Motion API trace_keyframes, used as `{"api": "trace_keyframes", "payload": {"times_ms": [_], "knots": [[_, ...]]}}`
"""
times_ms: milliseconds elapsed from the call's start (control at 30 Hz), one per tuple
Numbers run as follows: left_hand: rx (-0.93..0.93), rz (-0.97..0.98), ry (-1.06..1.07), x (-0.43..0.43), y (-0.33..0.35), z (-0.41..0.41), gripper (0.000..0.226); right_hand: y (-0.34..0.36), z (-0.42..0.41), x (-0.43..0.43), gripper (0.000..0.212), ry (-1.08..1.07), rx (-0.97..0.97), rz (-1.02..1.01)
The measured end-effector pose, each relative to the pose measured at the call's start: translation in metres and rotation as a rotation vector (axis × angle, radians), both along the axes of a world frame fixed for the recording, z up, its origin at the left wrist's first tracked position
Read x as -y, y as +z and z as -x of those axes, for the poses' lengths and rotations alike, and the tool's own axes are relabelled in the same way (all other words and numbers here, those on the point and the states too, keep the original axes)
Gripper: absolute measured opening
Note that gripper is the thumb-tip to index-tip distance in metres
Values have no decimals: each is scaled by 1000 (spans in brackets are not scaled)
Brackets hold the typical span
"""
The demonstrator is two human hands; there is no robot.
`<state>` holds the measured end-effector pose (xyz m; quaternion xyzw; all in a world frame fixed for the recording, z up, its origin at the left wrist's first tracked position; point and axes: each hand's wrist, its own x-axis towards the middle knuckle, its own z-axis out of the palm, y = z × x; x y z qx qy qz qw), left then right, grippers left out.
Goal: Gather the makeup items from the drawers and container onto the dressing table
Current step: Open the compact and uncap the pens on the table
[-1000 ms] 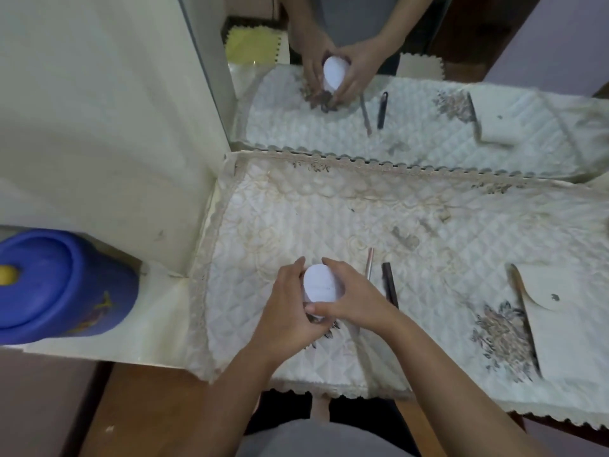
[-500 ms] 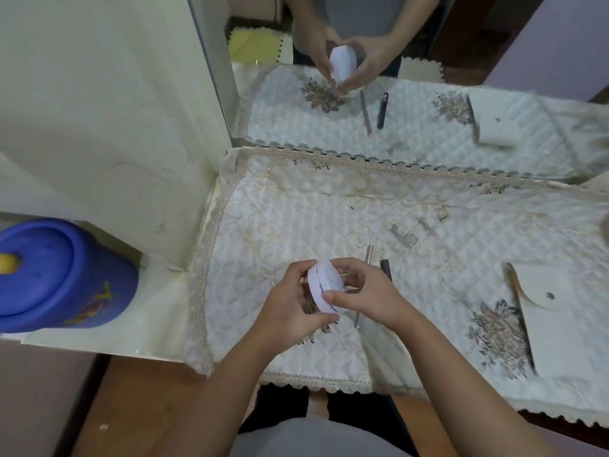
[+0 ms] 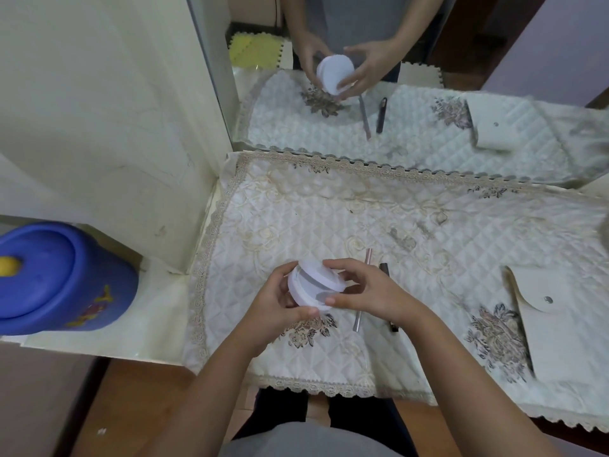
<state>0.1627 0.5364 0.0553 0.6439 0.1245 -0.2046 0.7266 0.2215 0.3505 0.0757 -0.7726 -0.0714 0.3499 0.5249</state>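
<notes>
Presently my fingers (image 3: 341, 279) close around a white round compact (image 3: 313, 286), held in the air above the near-left part of the dressing table (image 3: 428, 219). My left hand (image 3: 280, 305) cups its underside, thumb pressed along the near rim; my right hand (image 3: 369, 291) grips it from the right, fingers curled over the top and thumb on the near edge. A gap shows between lid and base, so I record the case as partly open and tilted. Just right of my right hand, a pink-tipped pencil (image 3: 362, 291) and a dark pencil (image 3: 387, 291) lie side by side on the quilted lace-edged cloth (image 3: 296, 209). A cream snap pouch (image 3: 553, 324) rests further right. A blue lidded container (image 3: 62, 278) stands on the ledge far left. The mirror (image 3: 428, 94) at the far side reflects both hands.
</notes>
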Motion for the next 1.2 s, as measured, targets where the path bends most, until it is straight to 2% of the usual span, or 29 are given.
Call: {"api": "trace_keyframes", "payload": {"times_ms": [200, 400, 467, 533, 567, 633, 733, 933, 1200], "knots": [[14, -62, 4, -7, -5, -4, 68, -4, -8, -9, 32, -140, 39, -99], [58, -373, -123, -25, -12, -14, 70, -14, -26, -27, 8, -242, -21, -156], [125, -597, -189, -34, -21, -22, 70, -19, -34, -36, 5, -278, -39, -143], [197, -822, -265, -42, -34, -30, 83, -23, -41, -45, 8, -310, -55, -133], [210, -876, -269, -44, -37, -33, 87, -25, -44, -49, 14, -323, -65, -127], [231, -936, -237, -48, -40, -35, 89, -27, -51, -59, 27, -338, -90, -112], [282, -1019, -192, -54, -43, -34, 88, -30, -57, -70, 26, -342, -135, -95], [267, -1082, -183, -57, -48, -31, 86, -35, -62, -80, 30, -357, -197, -71], [272, -1114, -180, -56, -48, -29, 86, -32, -63, -88, 32, -411, -172, -50]]}}
